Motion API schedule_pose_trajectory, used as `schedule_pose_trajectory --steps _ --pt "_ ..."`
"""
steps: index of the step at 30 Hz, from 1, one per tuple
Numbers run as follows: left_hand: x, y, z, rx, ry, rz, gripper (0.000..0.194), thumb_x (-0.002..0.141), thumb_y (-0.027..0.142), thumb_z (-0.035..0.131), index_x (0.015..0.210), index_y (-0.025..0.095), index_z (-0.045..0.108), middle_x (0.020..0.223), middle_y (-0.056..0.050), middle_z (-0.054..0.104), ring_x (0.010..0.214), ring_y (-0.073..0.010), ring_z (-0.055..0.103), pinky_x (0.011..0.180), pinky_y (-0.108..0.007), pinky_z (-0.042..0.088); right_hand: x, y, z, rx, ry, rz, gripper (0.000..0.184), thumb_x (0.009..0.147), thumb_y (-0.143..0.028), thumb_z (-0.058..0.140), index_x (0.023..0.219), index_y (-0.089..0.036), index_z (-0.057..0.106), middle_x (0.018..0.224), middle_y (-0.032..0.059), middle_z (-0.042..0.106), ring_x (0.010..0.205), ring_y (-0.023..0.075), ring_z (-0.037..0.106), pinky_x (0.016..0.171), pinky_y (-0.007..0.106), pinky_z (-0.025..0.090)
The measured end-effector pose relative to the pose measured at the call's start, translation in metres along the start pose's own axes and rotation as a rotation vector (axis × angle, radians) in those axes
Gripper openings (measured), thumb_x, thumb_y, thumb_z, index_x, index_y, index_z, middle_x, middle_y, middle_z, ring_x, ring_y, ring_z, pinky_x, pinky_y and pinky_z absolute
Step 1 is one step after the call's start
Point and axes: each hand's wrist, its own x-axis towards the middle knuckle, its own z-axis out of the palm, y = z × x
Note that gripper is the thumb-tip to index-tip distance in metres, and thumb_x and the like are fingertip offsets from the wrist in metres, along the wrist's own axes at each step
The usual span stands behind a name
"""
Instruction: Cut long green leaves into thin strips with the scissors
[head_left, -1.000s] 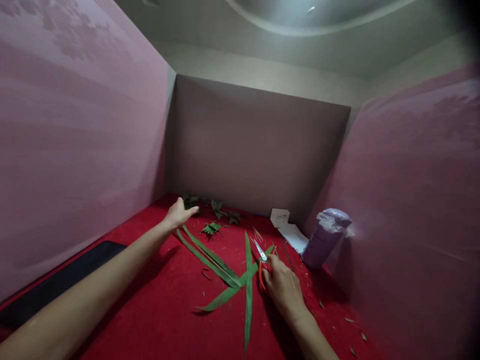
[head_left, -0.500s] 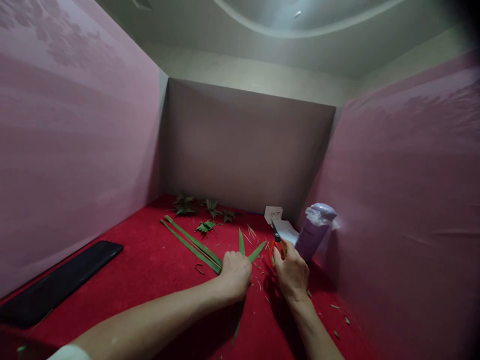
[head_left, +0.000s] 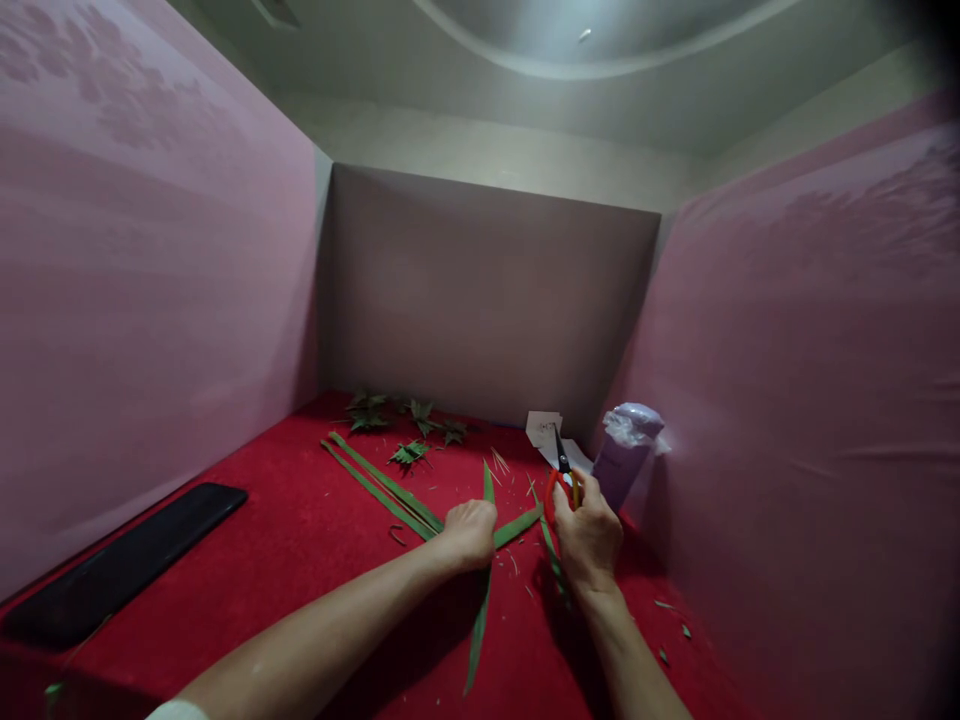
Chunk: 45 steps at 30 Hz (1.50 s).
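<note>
My left hand (head_left: 470,533) is closed around long green leaf strips (head_left: 390,492). They stretch to the far left from my fist, while other ends stick out past it: one upward, one down towards me, and one to the right (head_left: 517,526). My right hand (head_left: 589,540) grips scissors (head_left: 562,460) with red-orange handles and dark blades pointing away from me. The right-hand leaf end reaches the handles; whether my fingers also touch it I cannot tell. A narrow green strip (head_left: 553,560) lies or hangs just left of my right hand.
Several lobed green leaves (head_left: 409,454) lie at the back of the red cloth (head_left: 300,560). White papers (head_left: 543,428) and a purple container (head_left: 624,460) with clear plastic on top stand behind my right hand. A black flat object (head_left: 124,565) lies left. Pink walls (head_left: 810,400) flank the cloth.
The scissors and my right hand have shifted slightly. A narrow strip now shows beside my right hand, and the strip below my left fist shows more fully.
</note>
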Motion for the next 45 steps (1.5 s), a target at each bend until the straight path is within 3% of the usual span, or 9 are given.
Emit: schedule_pose_trajectory --steps 7,14,23,28,31,33,38,40,45 --pt "0.000 -0.001 -0.015 -0.174 0.040 -0.022 0.021 0.064 0.020 0.052 0.082 0.014 0.062 0.088 -0.015 0.065 0.082 -0.0261 0.061 0.061 -0.029 0.044 0.000 -0.002 -0.001 -0.004 -0.005 0.010 0.036 0.080 -0.036 0.044 0.106 -0.015 0.057 0.088 0.0090 0.068 0.071 0.0219 0.063 0.060 0.026 0.039" --pt "0.010 -0.005 -0.018 -0.325 0.025 -0.027 0.010 0.060 0.016 0.058 0.069 0.014 0.061 0.066 -0.005 0.062 0.062 -0.0165 0.058 0.052 -0.022 0.039 0.000 -0.002 0.000 0.012 0.003 0.016 0.036 0.080 -0.037 0.044 0.107 -0.016 0.057 0.087 0.0088 0.068 0.071 0.0216 0.063 0.061 0.026 0.039" --pt "0.012 0.008 -0.023 -0.350 0.015 0.096 0.034 0.063 0.013 0.053 0.097 0.014 0.060 0.078 -0.004 0.063 0.070 -0.0136 0.057 0.058 -0.020 0.041 -0.001 -0.001 0.004 0.041 -0.016 0.011 0.037 0.080 -0.037 0.044 0.107 -0.016 0.057 0.087 0.0095 0.068 0.072 0.0220 0.063 0.061 0.026 0.040" --pt "0.011 0.008 -0.027 -0.243 0.013 0.079 0.027 0.070 0.019 0.049 0.094 0.013 0.060 0.089 -0.010 0.064 0.082 -0.0197 0.059 0.067 -0.025 0.043 0.000 0.000 0.003 0.045 0.006 0.029 0.035 0.080 -0.036 0.046 0.106 -0.016 0.057 0.087 0.0087 0.068 0.073 0.0215 0.063 0.063 0.026 0.040" --pt "-0.002 0.011 -0.018 -0.145 -0.037 0.081 0.027 0.062 0.029 0.062 0.083 0.014 0.063 0.090 -0.013 0.064 0.088 -0.0279 0.059 0.072 -0.032 0.044 0.000 -0.001 0.002 0.042 -0.010 0.023 0.035 0.080 -0.036 0.045 0.107 -0.016 0.057 0.088 0.0081 0.068 0.072 0.0215 0.063 0.063 0.026 0.040" --pt "-0.012 0.015 -0.009 -0.084 -0.067 0.096 0.027 0.058 0.025 0.066 0.083 0.014 0.063 0.091 -0.015 0.065 0.093 -0.0312 0.058 0.076 -0.035 0.044 0.000 -0.002 0.000 0.052 -0.015 0.016 0.036 0.080 -0.036 0.045 0.107 -0.016 0.057 0.088 0.0081 0.068 0.073 0.0214 0.063 0.063 0.026 0.041" --pt "-0.022 0.023 0.002 -0.083 -0.094 0.123 0.029 0.057 0.007 0.056 0.085 0.013 0.063 0.091 -0.017 0.065 0.088 -0.0320 0.061 0.070 -0.036 0.046 0.000 -0.004 -0.001 0.061 0.006 0.038 0.034 0.079 -0.035 0.046 0.105 -0.016 0.058 0.086 0.0079 0.068 0.072 0.0222 0.063 0.062 0.026 0.041" --pt "-0.020 0.020 0.000 -0.180 -0.087 0.107 0.024 0.056 0.009 0.058 0.079 0.013 0.063 0.083 -0.014 0.066 0.081 -0.0302 0.061 0.063 -0.033 0.046 0.001 -0.003 -0.001 0.068 0.012 0.041 0.034 0.079 -0.035 0.046 0.105 -0.017 0.058 0.086 0.0076 0.068 0.073 0.0226 0.063 0.063 0.027 0.041" --pt "-0.010 0.016 -0.015 -0.844 -0.085 -0.042 0.006 0.057 0.009 0.059 0.057 0.013 0.055 0.043 0.004 0.045 0.047 -0.0118 0.049 0.045 -0.021 0.036 0.003 -0.005 -0.007 0.133 0.106 0.068 0.036 0.079 -0.034 0.049 0.109 -0.016 0.056 0.091 0.0089 0.067 0.077 0.0221 0.063 0.068 0.027 0.043"
